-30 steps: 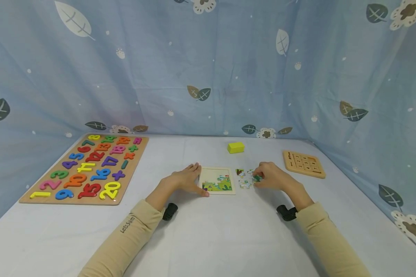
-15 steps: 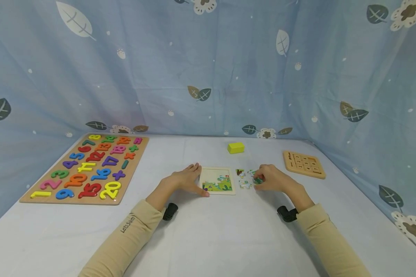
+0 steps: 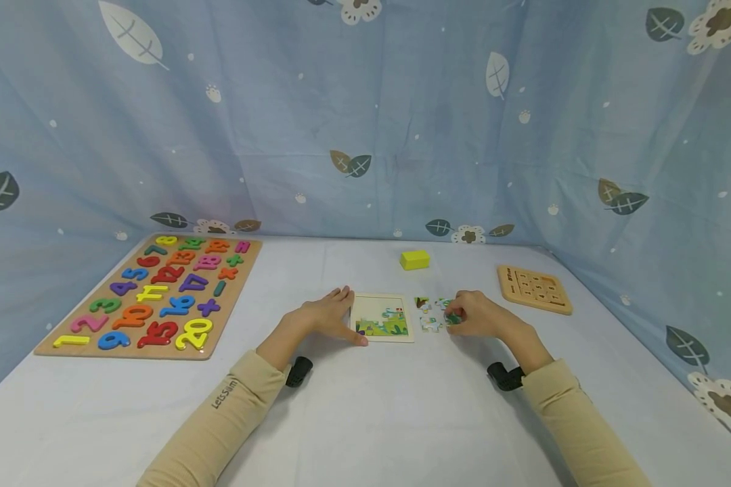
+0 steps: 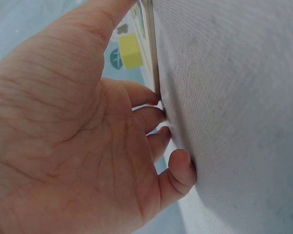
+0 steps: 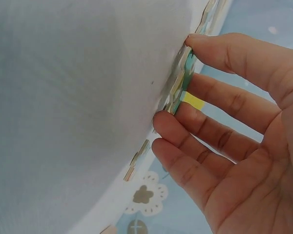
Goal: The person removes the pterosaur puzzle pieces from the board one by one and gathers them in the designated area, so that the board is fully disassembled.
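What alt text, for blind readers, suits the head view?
A person's right hand pinches a jigsaw piece beside loose pieces; the left hand touches a partly filled jigsaw tray. A number board lies left, a number puzzle right, a yellow block behind.

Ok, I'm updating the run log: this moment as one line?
left hand touches jigsaw tray | right hand pinches green jigsaw piece | tray part-filled | loose pieces right of tray
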{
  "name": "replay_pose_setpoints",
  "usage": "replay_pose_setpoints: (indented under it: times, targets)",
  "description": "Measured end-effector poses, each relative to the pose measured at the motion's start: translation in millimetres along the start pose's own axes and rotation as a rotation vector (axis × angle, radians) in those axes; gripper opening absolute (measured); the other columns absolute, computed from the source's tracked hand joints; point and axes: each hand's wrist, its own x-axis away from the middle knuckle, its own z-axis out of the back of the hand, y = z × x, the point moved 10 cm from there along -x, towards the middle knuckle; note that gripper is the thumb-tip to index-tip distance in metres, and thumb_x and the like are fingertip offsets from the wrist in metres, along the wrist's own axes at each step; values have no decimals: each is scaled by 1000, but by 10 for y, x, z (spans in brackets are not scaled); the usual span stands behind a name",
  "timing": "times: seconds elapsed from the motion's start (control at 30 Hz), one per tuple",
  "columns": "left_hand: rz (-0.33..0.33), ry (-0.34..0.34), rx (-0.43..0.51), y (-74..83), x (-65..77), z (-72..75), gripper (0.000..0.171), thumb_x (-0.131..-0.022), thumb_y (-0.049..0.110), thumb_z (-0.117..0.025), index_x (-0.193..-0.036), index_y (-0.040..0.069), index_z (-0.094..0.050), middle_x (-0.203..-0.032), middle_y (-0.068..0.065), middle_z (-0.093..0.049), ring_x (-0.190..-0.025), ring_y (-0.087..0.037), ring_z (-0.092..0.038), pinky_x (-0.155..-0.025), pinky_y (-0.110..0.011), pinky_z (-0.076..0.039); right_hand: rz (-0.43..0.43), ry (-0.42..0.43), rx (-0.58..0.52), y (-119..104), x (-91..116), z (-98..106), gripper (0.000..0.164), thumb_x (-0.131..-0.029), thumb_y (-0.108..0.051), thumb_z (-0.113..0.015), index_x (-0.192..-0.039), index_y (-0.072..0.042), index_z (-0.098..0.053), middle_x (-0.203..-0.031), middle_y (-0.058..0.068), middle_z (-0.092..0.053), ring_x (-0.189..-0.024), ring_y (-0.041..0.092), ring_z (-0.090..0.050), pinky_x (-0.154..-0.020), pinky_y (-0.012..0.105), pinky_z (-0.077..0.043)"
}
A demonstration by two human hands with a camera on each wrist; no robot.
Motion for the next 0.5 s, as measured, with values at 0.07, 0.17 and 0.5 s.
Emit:
replay_pose_setpoints:
  times: [0.07, 0.17, 0.5]
  targets:
    - [-1, 3, 0, 0, 2, 2, 109, -81, 59, -67, -155, 4, -8, -163, -12, -3, -151, -29, -4, -116, -57, -19, 5, -3, 0, -12, 3, 0, 28, -79, -12, -74, -103, 2, -72, -78, 6, -53, -70, 12, -44, -61, 24, -38]
    - [-1, 3, -5, -3, 0, -3, 109, -81, 60, -67, -155, 4, -8, -163, -11, -3, -151, -29, -3, -116, -56, -19, -4, -6, -6, -10, 10, 1, 28, -79, -12, -74, -104, 2, -72, -79, 6, -54, -70, 13, -45, -61, 24, -39]
    - [-1, 3, 4, -14, -19, -2, 109, -81, 59, -67, -155, 3, -9, -163, -12, -3, -151, -29, -4, -112, -63, -20, -30, -9, 9, 27, 13, 10, 30, -79, -15, -77, -105, 0, -72, -79, 5, -55, -71, 13, -46, -63, 25, -40]
